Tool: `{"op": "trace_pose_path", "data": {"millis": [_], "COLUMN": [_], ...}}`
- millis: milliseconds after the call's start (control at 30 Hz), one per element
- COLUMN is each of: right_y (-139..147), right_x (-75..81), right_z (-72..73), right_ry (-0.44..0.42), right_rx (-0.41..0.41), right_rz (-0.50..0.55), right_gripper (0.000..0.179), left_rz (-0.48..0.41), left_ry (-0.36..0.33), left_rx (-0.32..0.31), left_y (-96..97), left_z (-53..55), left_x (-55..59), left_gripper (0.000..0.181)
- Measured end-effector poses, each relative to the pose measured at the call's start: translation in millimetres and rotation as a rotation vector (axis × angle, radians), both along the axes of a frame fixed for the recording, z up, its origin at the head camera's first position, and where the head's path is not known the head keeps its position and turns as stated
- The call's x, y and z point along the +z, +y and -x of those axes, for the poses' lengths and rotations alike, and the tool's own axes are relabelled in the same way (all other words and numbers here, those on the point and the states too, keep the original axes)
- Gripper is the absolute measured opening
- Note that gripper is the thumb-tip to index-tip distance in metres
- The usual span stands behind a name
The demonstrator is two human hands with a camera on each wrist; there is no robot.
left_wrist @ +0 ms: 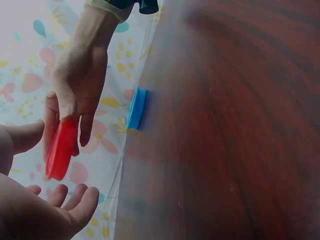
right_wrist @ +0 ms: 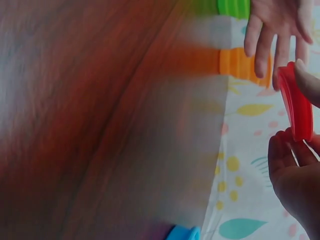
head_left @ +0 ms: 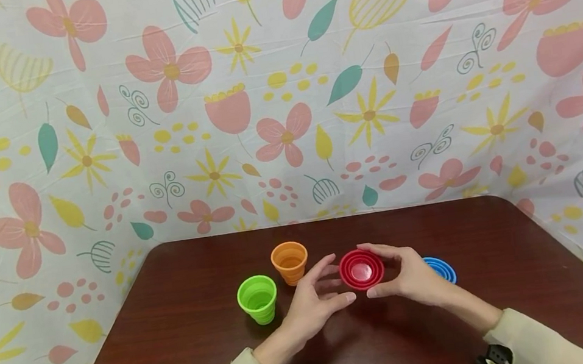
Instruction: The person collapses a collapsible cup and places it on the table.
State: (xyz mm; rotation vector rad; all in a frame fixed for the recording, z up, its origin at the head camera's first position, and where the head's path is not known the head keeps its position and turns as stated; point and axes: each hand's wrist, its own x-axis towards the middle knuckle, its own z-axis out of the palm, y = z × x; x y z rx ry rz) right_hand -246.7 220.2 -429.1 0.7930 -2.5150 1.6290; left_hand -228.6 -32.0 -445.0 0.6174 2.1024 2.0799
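A red collapsible cup (head_left: 361,269), folded flat into rings, is held above the table by my right hand (head_left: 406,274). Thumb and fingers pinch its rim from the right, and its inside faces the head camera. My left hand (head_left: 313,302) hovers just left of it, fingers spread, with a small gap to the cup. In the left wrist view the red cup (left_wrist: 62,149) appears edge-on, a thin disc in the right hand (left_wrist: 80,85). The right wrist view likewise has the red cup (right_wrist: 296,102) gripped, the left hand (right_wrist: 280,30) beyond it.
Left of the hands, a green collapsible cup (head_left: 258,299) and an orange one (head_left: 290,263) stand extended on the dark wooden table (head_left: 180,344). Partly behind the right wrist lies a flattened blue cup (head_left: 441,269). A flower-patterned cloth (head_left: 279,85) hangs behind the table.
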Motion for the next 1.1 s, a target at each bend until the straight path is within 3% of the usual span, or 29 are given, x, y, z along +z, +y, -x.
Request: {"op": "trace_pose_path", "data": {"millis": [800,1100], "right_y": [31,32], "right_x": [-15.2,-14.3], "right_z": [60.8,72.3], "right_ry": [-0.091,-0.152], "right_rx": [-0.030,-0.050], "right_rz": [-0.181,-0.212], "right_gripper": [0.081,0.081], "left_rz": [0.120,0.162], "left_ry": [-0.031,-0.043], "left_rx": [0.084,0.108], "left_y": [22.4,28.2], "left_z": [20.1,27.3], "left_x": [-15.4,-17.7], "left_gripper": [0.070,0.069]}}
